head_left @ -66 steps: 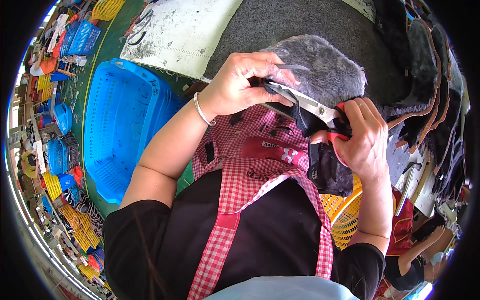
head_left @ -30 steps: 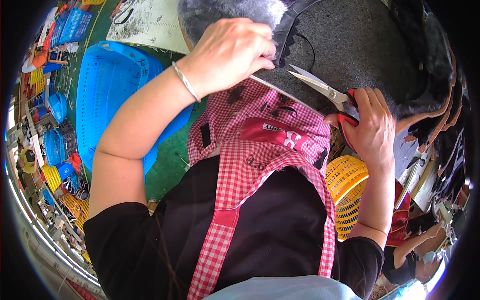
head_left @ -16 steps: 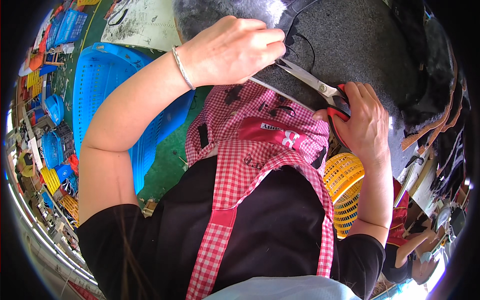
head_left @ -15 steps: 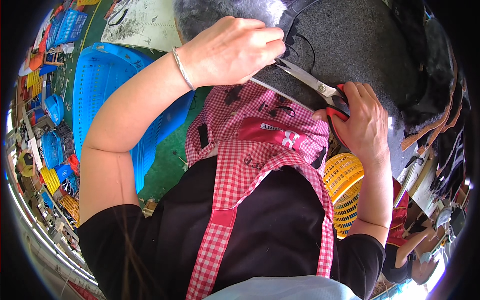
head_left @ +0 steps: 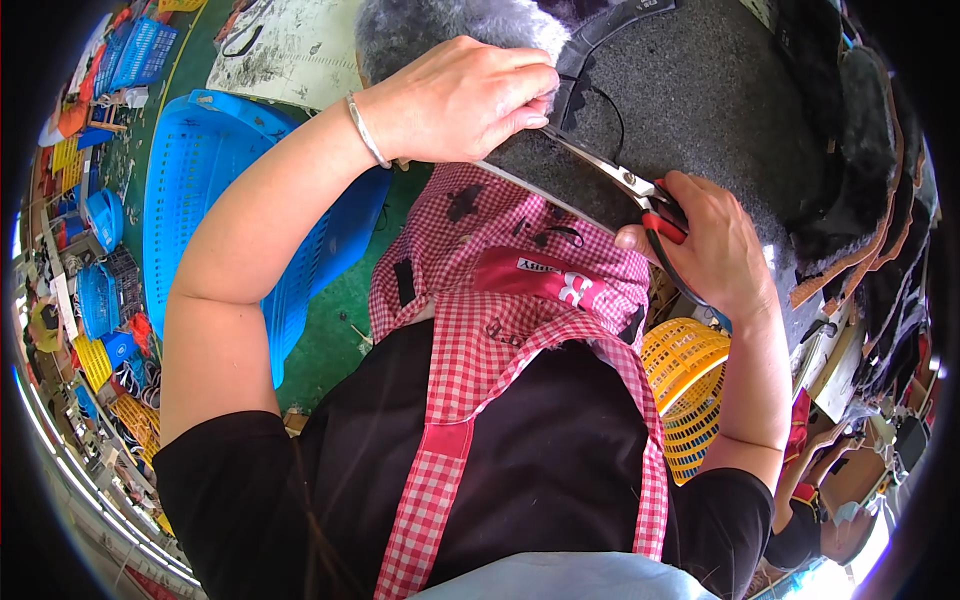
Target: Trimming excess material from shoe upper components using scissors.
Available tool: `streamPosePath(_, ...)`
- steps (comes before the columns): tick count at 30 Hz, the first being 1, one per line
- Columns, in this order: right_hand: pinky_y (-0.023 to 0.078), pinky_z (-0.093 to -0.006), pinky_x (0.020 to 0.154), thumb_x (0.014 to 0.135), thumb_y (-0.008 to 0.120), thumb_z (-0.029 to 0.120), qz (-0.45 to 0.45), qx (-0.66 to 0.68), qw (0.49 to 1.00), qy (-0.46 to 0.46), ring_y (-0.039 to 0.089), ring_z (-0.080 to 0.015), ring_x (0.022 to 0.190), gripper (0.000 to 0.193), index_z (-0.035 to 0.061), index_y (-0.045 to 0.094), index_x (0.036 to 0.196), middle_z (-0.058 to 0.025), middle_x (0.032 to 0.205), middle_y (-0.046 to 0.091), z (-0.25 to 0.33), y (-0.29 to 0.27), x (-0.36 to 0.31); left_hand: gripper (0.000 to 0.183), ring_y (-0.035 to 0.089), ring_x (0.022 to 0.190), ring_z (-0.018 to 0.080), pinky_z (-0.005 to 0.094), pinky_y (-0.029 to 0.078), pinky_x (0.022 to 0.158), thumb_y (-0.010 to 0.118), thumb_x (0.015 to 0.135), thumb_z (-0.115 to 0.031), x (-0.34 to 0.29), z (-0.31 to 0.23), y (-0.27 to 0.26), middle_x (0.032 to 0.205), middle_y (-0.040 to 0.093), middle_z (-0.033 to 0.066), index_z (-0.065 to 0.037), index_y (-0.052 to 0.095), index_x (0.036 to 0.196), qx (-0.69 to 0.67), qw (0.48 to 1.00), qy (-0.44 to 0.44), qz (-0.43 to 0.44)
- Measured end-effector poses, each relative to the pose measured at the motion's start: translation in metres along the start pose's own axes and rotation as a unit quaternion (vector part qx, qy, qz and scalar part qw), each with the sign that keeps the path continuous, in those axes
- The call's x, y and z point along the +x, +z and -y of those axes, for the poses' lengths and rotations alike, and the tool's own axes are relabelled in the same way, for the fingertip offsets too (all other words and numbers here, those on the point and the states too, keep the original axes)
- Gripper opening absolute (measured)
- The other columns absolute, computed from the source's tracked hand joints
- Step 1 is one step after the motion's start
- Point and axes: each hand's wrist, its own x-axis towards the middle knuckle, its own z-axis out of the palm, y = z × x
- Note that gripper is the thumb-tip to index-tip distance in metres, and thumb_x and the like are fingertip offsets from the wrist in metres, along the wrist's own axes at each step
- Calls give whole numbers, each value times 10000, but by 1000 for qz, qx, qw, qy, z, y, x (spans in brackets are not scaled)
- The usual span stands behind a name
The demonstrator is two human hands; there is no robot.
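My left hand [head_left: 470, 100] is closed, its fingertips pinching the edge of a grey furry piece [head_left: 450, 25] at the top. A curved black band [head_left: 600, 40] runs from beside those fingers up to the right; whether it joins the fur I cannot tell. In my right hand [head_left: 715, 240] is a pair of scissors [head_left: 630, 180] with red and black handles. Their blades look nearly together, with the tips right by my left fingertips. A thin black strand [head_left: 620, 125] curls on the dark grey work surface [head_left: 700, 90] beyond them.
A large blue plastic basket [head_left: 165, 220] stands on the green floor at left, near a stained white board [head_left: 290, 55]. A yellow basket [head_left: 685, 350] sits below my right forearm. Dark furry pieces [head_left: 865, 140] are piled at right. Another person [head_left: 810, 520] is at lower right.
The scissor blades have come together from a wider spread, and my right hand has shifted slightly down. The black band now shows more fully beside my left hand, which has lowered slightly leftward.
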Motion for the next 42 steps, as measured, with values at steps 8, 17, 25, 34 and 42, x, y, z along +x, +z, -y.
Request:
streamPosePath(8,546,-480,754,792,851,525,-47,-110,990,-72,686,-377,879,566,9,661,927,-155,857,671,3,-15,5,145,673,805,350,430,547,699,692,928,-91,-2,3,1,929,605,117,-8,584,977,2,1000,16,-3)
streamPosePath(17,572,-427,741,681,874,517,-50,-179,967,-172,691,-295,908,595,44,686,989,-82,883,673,1,-23,41,143,698,832,320,401,557,710,699,956,-129,3,15,13,988,645,93,-24,610,996,-30,999,12,-9)
streamPosePath(25,573,-399,712,686,874,498,-66,-208,962,-162,677,-265,884,567,44,668,957,-67,858,654,2,-20,38,180,715,993,289,362,593,889,804,857,-53,-19,18,-4,1163,679,129,21,673,957,-207,978,-16,15)
streamPosePath(34,548,-449,721,709,887,502,-79,-164,974,-137,667,-340,834,586,22,657,954,-117,853,647,1,-11,25,133,697,980,278,390,563,859,746,888,-39,-17,15,1,1145,688,105,10,630,929,-65,997,35,-26)
streamPosePath(42,540,-456,766,713,894,481,-72,-176,976,-103,658,-358,894,590,13,648,975,-129,888,648,14,-22,26,124,684,906,238,340,562,843,693,907,0,-15,21,0,1148,658,102,23,588,969,-156,987,-17,-23)
